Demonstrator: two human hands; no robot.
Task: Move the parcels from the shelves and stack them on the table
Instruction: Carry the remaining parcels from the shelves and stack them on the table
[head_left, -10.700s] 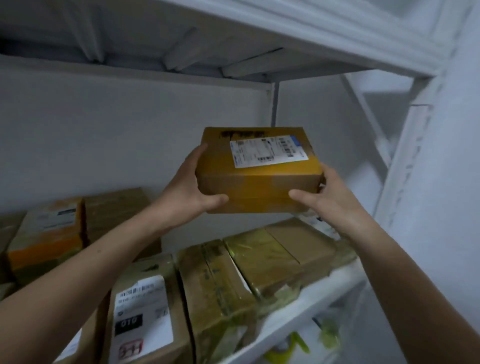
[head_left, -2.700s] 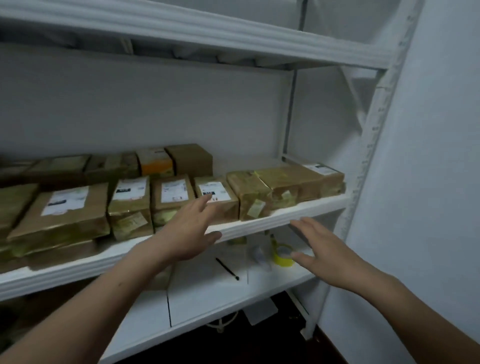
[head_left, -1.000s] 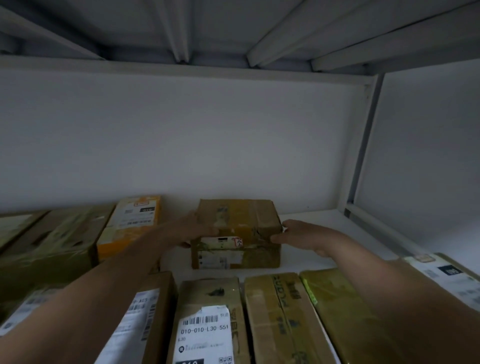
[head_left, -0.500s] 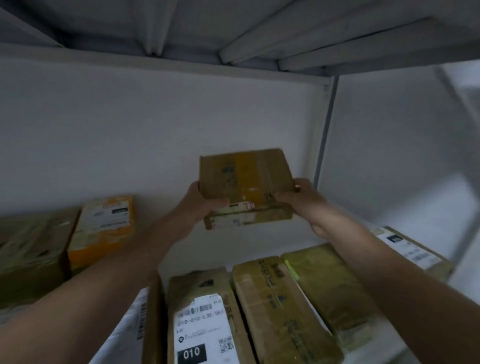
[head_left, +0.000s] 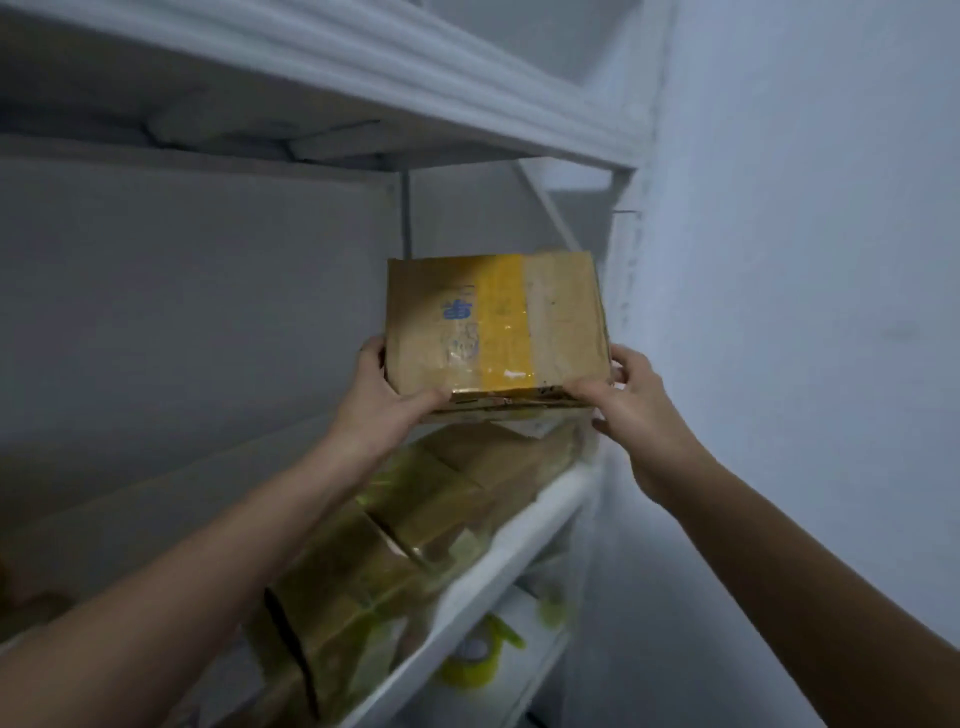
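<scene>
The brown parcel (head_left: 493, 332), banded with yellow tape, was held in the air between the two grips, above the other parcels (head_left: 410, 525) lying on the white shelf (head_left: 501, 561). The left grip (head_left: 382, 410) clasped its near left corner, thumb along the lower edge, and the right grip (head_left: 639, 410) clasped the near right corner likewise. Its broad face tilted toward the camera.

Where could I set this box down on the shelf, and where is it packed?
Bare: the strip of shelf between the back wall and the front row of parcels, left of the left hand. Crowded: that row fills the front edge, right under the held parcel.
</scene>
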